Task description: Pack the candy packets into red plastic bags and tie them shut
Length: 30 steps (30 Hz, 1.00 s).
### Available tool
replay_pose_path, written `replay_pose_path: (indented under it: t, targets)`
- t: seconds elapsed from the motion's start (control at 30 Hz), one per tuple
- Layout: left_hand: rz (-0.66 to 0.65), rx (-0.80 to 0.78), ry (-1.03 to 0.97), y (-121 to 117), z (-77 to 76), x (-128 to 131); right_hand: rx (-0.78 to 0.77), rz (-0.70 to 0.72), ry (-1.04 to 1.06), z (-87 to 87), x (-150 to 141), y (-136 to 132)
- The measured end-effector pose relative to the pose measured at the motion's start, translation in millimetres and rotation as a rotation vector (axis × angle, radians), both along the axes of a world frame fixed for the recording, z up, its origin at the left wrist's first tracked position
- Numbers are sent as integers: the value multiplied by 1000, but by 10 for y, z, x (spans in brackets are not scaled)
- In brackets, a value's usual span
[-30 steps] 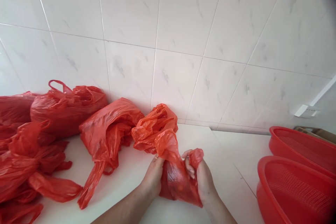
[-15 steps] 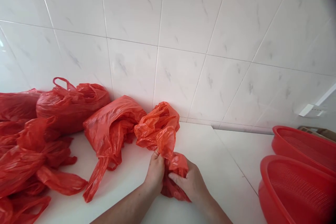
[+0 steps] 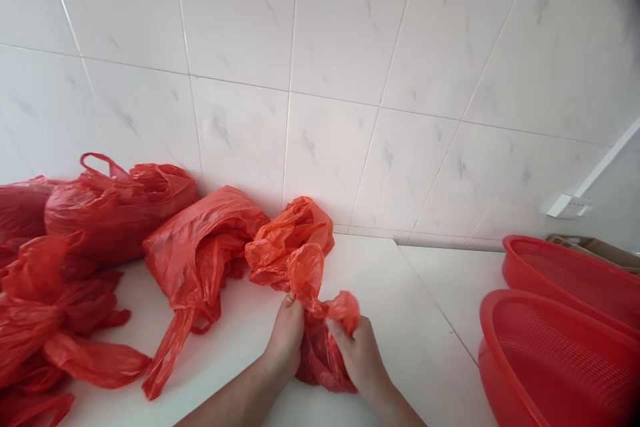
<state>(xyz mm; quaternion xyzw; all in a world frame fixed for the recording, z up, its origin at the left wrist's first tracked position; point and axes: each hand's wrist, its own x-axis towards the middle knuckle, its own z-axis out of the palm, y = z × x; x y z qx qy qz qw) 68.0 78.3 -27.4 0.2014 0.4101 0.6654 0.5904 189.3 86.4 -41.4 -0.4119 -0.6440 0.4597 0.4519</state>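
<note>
A small red plastic bag (image 3: 324, 359) hangs or rests low in front of me, its contents hidden by the film. My left hand (image 3: 287, 332) is closed around one gathered end at its neck. With thumb against fingers, my right hand (image 3: 356, 347) pinches the other end, whose loose tip puffs up above the thumb. Between the two hands the plastic is twisted tight, like a knot. Just behind stands a crumpled orange-red plastic bag (image 3: 290, 237), close to the left hand's fingertips.
To the left, a slumped red bag (image 3: 210, 233), a fuller red bag (image 3: 120, 213) with a raised handle and a tied red bag (image 3: 45, 320) lie on the white tabletop (image 3: 400, 320). Red perforated baskets (image 3: 505, 320) stand at right. A tiled wall (image 3: 330, 133) rises behind.
My hands have pulled the bag's ends apart, and the neck between them is now stretched and twisted. The whole scene has shifted a little left in view.
</note>
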Motion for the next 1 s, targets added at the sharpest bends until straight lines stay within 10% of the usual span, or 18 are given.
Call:
replay_pose_path:
  t: [0.2,0.47,0.8,1.0]
  targets:
    - [44,-35,-5,45,-23,-25,-303,-32,474,304,167,118]
    - [18,-54,-24,40,-78,-16,-493,292,977,417,159,102]
    - [-187,21,-89,6,-42,7,-323,155,294,411,148,31]
    - [-222,69,13,-30,-47,10,-287,323,20,433,142,-20]
